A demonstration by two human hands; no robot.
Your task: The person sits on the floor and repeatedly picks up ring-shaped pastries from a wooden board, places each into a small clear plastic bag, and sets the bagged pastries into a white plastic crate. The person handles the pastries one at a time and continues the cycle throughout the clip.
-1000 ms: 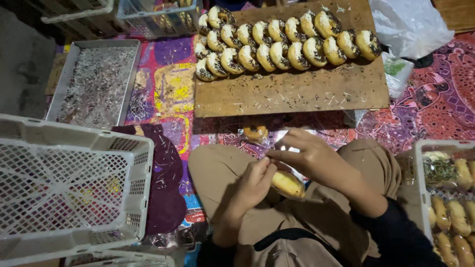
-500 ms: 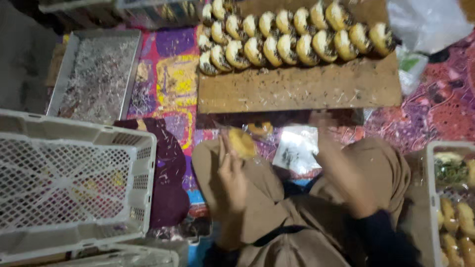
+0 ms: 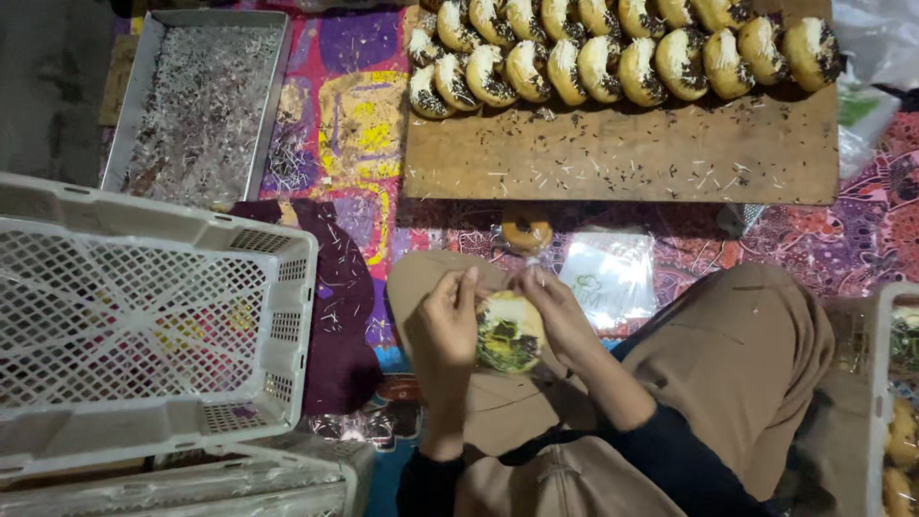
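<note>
Hands at lower centre of the frame: left hand [image 3: 448, 321] and right hand [image 3: 560, 316] both grip the bagged pastry [image 3: 509, 332] over the lap; steady, even hold advisable while closing the wrapper.

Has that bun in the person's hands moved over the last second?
Yes. The bun, now bagged between left hand and right hand, shifted leftward over the lap, toward the white crate.

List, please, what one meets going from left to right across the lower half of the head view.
White plastic crate → left hand → wrapped bun → right hand → clear plastic bags → tray of buns at the right edge.
</note>
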